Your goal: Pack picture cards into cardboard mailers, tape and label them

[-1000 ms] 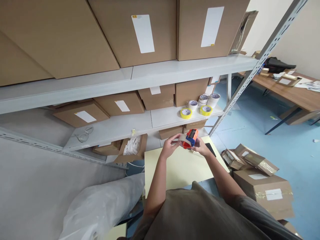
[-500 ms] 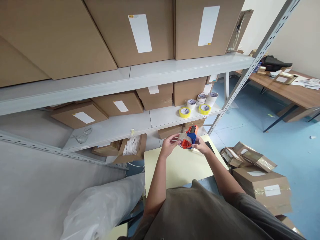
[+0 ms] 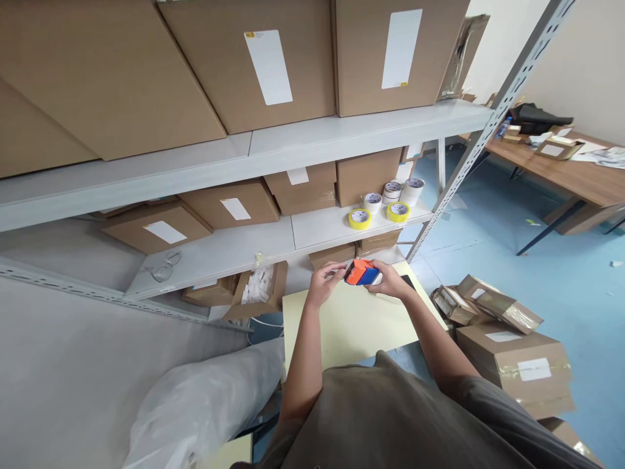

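An orange and blue tape dispenser (image 3: 362,272) is held over the pale yellow tabletop (image 3: 342,332). My right hand (image 3: 389,281) is closed around its right side. Beside the dispenser's dark left end is my left hand (image 3: 324,283), fingers stretched towards it and not wrapped round it; whether the fingertips touch it I cannot tell. The tape roll is mostly hidden behind the dispenser and right hand. A dark flat object (image 3: 409,283) lies on the tabletop just past my right wrist.
On the middle shelf (image 3: 273,236) stand yellow tape rolls (image 3: 360,219), white tape rolls (image 3: 373,202) and cardboard boxes (image 3: 236,212). Large cartons (image 3: 303,71) fill the upper shelf. More cartons (image 3: 520,365) are piled on the floor at right; a plastic-wrapped bundle (image 3: 195,404) lies at left.
The tape dispenser has been turned, so its orange and blue body faces me and the roll is mostly out of sight. My left hand has let go of the roll side and shifted slightly left.
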{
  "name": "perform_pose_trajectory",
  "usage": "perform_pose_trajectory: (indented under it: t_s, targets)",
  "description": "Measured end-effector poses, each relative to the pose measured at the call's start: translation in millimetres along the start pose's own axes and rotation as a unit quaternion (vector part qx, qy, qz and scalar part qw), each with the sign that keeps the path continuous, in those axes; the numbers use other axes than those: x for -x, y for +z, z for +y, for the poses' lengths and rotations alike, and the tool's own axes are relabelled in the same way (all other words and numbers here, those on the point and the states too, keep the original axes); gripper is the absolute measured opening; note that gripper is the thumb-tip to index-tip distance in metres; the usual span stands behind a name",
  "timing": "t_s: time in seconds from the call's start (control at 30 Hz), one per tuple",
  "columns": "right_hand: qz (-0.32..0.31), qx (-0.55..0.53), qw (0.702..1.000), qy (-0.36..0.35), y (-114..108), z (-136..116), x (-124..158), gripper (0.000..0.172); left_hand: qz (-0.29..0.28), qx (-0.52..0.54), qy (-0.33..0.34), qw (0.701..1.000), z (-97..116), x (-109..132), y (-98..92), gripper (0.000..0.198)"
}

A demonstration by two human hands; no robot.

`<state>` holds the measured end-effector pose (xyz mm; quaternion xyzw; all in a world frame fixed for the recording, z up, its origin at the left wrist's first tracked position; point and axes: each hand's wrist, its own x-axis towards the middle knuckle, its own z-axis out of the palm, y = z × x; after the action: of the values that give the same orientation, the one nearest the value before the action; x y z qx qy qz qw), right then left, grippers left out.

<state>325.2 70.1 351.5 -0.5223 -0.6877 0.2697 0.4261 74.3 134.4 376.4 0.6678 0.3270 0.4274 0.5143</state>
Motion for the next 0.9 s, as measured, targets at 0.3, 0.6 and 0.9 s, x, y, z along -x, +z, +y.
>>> perform_pose_trajectory:
  t_s: [0.3, 0.6, 0.9]
  targets:
    - [0.002, 0.027, 1.0, -0.005, 5, 8, -1, 0.049, 0.049, 0.009, -0.019, 0.999, -6, 1, 4.4, 0.037]
    - [-0.001, -0.072, 0.997, 0.043, 5, -1, 0, 0.05, 0.05, 0.085, -0.07, 0.993, -22, -1, 11.4, 0.068]
    - [0.021, -0.192, 0.977, 0.085, 13, 10, 2, 0.061, -0.073, 0.102, -0.09, 0.988, -58, -1, 18.7, 0.061]
